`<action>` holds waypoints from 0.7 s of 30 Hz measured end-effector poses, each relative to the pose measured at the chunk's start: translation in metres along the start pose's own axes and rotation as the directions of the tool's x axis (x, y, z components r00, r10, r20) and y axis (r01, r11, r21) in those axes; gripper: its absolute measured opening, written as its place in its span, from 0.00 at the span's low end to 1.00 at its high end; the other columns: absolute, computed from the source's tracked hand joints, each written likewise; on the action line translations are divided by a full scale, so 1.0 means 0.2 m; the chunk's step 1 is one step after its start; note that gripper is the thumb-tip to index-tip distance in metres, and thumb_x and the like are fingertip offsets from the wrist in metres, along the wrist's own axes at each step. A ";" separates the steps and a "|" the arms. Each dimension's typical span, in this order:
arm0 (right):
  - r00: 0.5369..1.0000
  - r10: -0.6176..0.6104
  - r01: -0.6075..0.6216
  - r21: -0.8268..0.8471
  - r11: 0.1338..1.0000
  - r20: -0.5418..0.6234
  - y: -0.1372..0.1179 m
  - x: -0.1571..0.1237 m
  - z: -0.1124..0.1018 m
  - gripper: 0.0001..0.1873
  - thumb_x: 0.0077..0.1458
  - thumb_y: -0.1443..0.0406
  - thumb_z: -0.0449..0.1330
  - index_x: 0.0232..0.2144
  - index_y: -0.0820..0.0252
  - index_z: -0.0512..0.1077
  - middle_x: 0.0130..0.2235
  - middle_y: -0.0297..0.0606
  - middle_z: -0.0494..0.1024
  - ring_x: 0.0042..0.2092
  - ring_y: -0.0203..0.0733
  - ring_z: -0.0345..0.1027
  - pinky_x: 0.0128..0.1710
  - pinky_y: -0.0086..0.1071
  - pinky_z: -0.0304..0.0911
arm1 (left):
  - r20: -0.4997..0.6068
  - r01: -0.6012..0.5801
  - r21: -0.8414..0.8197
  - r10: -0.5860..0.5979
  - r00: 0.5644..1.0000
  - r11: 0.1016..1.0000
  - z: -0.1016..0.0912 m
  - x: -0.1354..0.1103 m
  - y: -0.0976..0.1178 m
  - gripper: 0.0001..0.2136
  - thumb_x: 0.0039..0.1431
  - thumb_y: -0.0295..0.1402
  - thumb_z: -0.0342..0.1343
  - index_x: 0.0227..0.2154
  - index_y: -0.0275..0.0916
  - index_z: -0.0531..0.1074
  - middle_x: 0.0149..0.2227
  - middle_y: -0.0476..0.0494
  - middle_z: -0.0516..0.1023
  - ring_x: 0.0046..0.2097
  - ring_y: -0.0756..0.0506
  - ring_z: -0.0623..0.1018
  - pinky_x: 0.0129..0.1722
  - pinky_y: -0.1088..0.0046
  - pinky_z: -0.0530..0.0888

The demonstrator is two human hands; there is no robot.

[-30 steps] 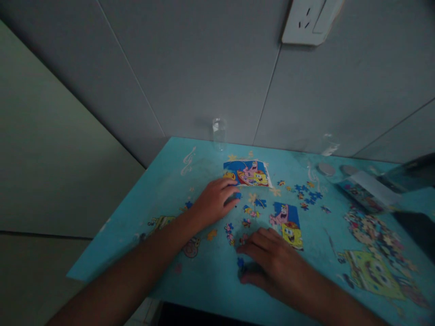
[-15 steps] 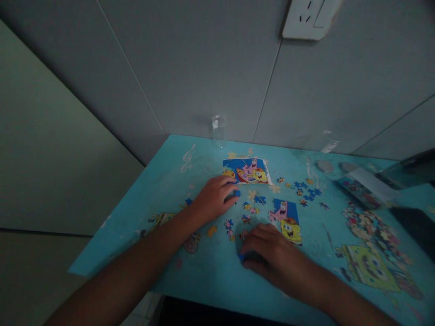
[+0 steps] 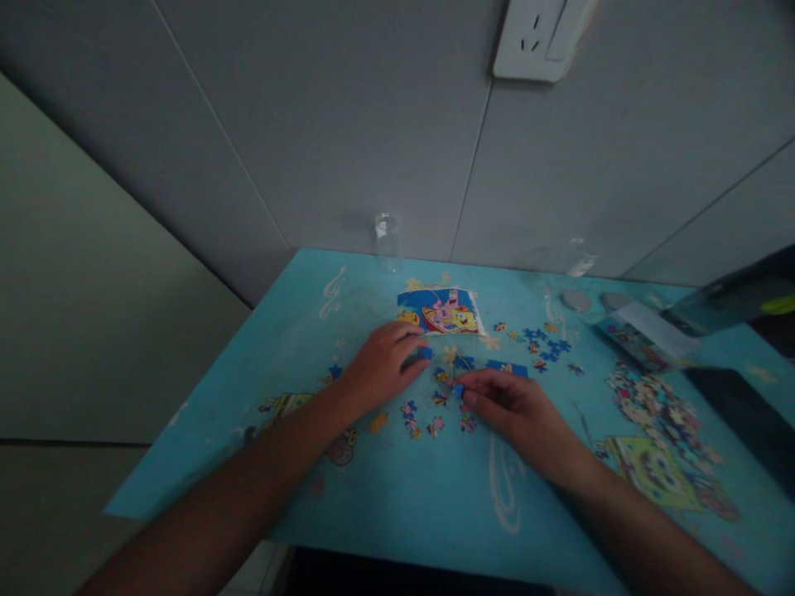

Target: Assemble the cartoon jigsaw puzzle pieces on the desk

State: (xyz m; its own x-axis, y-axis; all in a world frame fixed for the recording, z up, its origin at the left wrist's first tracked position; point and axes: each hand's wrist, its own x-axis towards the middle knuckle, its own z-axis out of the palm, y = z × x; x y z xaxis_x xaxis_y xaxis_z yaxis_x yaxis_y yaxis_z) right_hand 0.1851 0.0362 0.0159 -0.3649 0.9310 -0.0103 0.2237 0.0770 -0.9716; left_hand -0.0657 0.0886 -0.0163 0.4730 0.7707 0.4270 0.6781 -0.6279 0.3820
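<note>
My left hand rests at the near-left corner of a printed picture sheet, its thumb and fingers closed around a blue puzzle piece. Between the thumb and fingertips of my right hand is another small blue puzzle piece. Behind that hand shows the blue top edge of a joined puzzle section; the hand hides its lower part. Loose puzzle pieces lie between and below the hands, one pink piece among them.
Several blue pieces are scattered right of the sheet. A larger heap of pieces lies farther right, near a box and a dark flat object. Clear containers and round lids stand near the wall.
My right hand has moved up and away from the table's near side with its blue piece, now covering much of the joined section. My left hand stays by the sheet. The view has shifted slightly.
</note>
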 end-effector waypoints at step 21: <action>0.996 -0.002 0.002 -0.003 1.000 -0.084 0.04 0.04 -0.03 0.22 0.60 0.57 0.65 0.55 0.55 0.77 0.38 0.38 0.82 0.37 0.40 0.75 0.39 0.37 0.73 | 0.023 -0.017 0.034 0.016 1.000 0.999 0.01 0.00 0.02 0.10 0.66 0.34 0.61 0.47 0.39 0.74 0.54 0.39 0.75 0.57 0.39 0.73 0.60 0.54 0.71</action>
State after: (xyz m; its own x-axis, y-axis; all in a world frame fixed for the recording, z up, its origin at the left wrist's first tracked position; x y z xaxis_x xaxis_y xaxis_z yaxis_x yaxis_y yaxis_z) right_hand 0.1903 0.0460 0.0094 -0.2881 0.9575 0.0121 0.2254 0.0800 -0.9710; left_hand -0.0616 0.0869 -0.0164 0.4966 0.7629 0.4141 0.6887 -0.6366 0.3470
